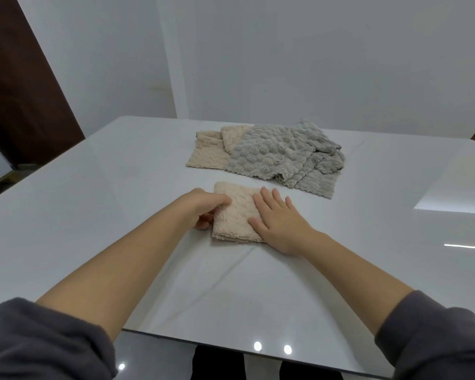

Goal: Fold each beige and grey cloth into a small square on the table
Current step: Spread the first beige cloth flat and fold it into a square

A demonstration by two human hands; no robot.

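A folded beige cloth (237,212) lies near the middle of the table (93,215), a small thick rectangle with its layered edges showing along the near side. The left hand (203,208) is at its nine o'clock edge, fingers curled and pinching that edge. The right hand (279,223) lies flat on the three o'clock half of the cloth, palm down, fingers straight and slightly spread, pressing it to the table.

From the folded cloth, at about one o'clock and a little apart, sits a loose pile. Its grey cloths (280,154) are rumpled and overlap one another, their near scalloped edge closest to the folded one. The unfolded beige cloths (207,154) stick out from under the grey at the pile's nine o'clock side.

The table is white and glossy. Dark grey sleeves (39,344) are pushed up both forearms. A white wall (285,50) stands at twelve o'clock and a dark brown door (19,91) at ten.
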